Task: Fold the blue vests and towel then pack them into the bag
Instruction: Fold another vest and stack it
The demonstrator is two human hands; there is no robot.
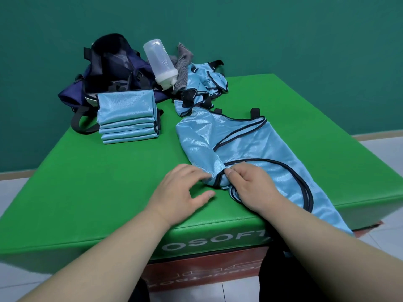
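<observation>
Right hand [250, 186] pinches the near hem of the vest [250, 144] spread on the counter's [109, 182] right side, left hand [181, 190] resting open just beside it; best smooth that bunched edge flat before folding.

The bag [109, 68]: interior too dark to make out, near side behind the stack of folded vests [127, 116]. The towel [182, 68]: largely behind the bottle [160, 62] and the heap of vests [207, 83]. The spread vest [250, 144]: near end drops over the edge of the block [87, 192], behind my right forearm [316, 247]. The lettering [213, 239]: both ends cut by my arms.
</observation>
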